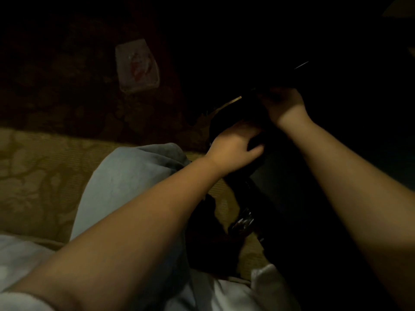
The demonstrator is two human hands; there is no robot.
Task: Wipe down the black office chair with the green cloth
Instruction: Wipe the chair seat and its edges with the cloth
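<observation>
Wiping by feel seems wisest: the black chair (276, 180) fills the dark right side above the patterned carpet (40, 167), and the green cloth cannot be made out. Left hand (235, 147) curves over a dark part at its left edge, and right hand (284, 105) reaches farther in. Shadow hides both grips, so steady with one and rub slowly with the other.

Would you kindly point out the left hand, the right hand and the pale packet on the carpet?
left hand (233, 147): head view, back of the hand.
right hand (285, 106): head view, back of the hand.
pale packet (137, 68): head view, its printed middle.
</observation>
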